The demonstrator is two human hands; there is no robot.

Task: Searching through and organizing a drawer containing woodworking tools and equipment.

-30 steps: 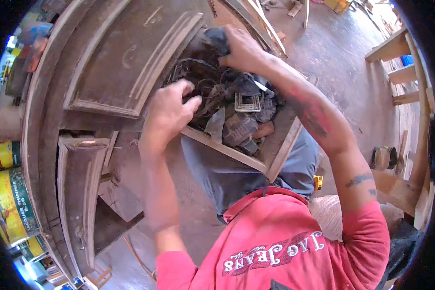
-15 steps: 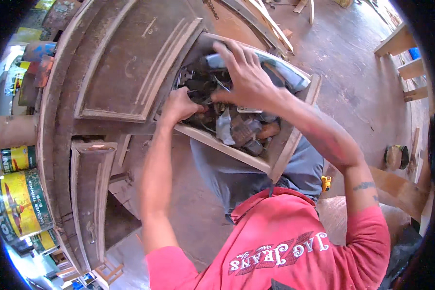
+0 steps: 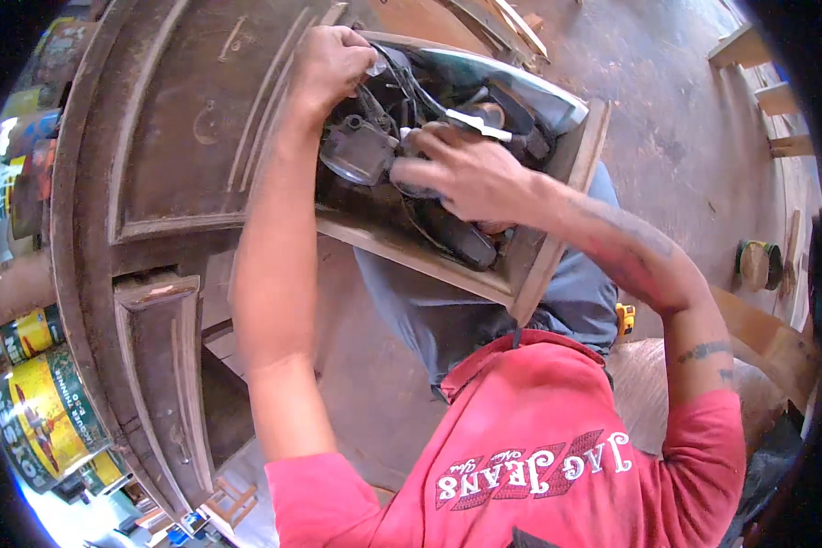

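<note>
An open wooden drawer (image 3: pixel 420 269) of mixed parts rests over my lap. My left hand (image 3: pixel 331 68) is closed at the drawer's far left corner, pinching a black cable (image 3: pixel 409 80) that runs down among the parts. Lower in the drawer, my right hand (image 3: pixel 457 173) is curled and slightly blurred; what its fingers grip is hidden. A white strip-like piece (image 3: pixel 479 124) lies just beyond its knuckles. Left of those fingers sits a grey rounded housing (image 3: pixel 358 151). A long dark piece (image 3: pixel 466 239) lies near the drawer's front side.
A worn wooden cabinet (image 3: pixel 178 164) with panelled doors stands along the left, with paint cans (image 3: pixel 55 411) and other containers beyond it. A yellow tape measure (image 3: pixel 625 318) shows at my right hip. A small round can (image 3: pixel 758 263) and wooden boards (image 3: pixel 763 342) are at the right.
My left hand has moved away from me to the drawer's far corner, and black cables now stretch out beside it. My right hand has come nearer and curled. The drawer's contents look shifted.
</note>
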